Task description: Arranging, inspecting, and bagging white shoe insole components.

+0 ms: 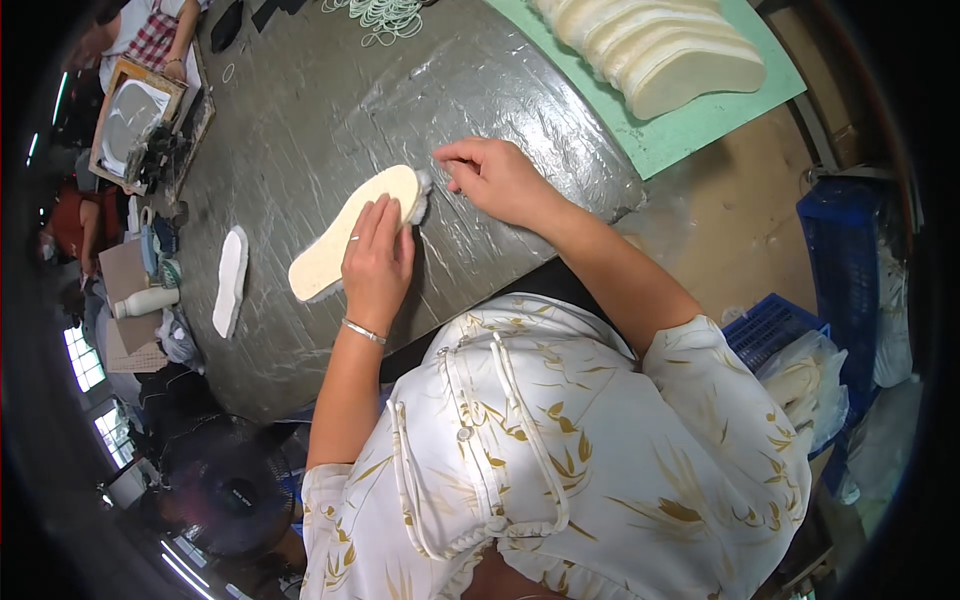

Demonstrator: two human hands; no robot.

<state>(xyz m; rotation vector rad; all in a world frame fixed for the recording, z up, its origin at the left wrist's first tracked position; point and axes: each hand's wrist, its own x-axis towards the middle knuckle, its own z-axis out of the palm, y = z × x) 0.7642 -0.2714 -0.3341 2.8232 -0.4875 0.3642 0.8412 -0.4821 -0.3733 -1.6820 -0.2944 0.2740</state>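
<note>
My left hand (378, 250) lies with fingers stretched out on a cream insole (338, 240), pressing it against the table. White fluffy pile sticks out from under the insole at its far right end. Just beyond that end, my right hand (495, 182) hovers over the table, its fingers loosely bent and apart, and nothing shows in them. Farther left, a narrow white insole (231, 280) rests alone on the table.
A plastic-covered grey table (480, 90) spreads before me. Pale rubber bands (380, 18) lie at its far edge. A row of insoles (690, 80) sits on a green board (700, 140). Blue crates (840, 250) stand at right. Across the table, a person's hand (175, 70) touches a framed screen (130, 120).
</note>
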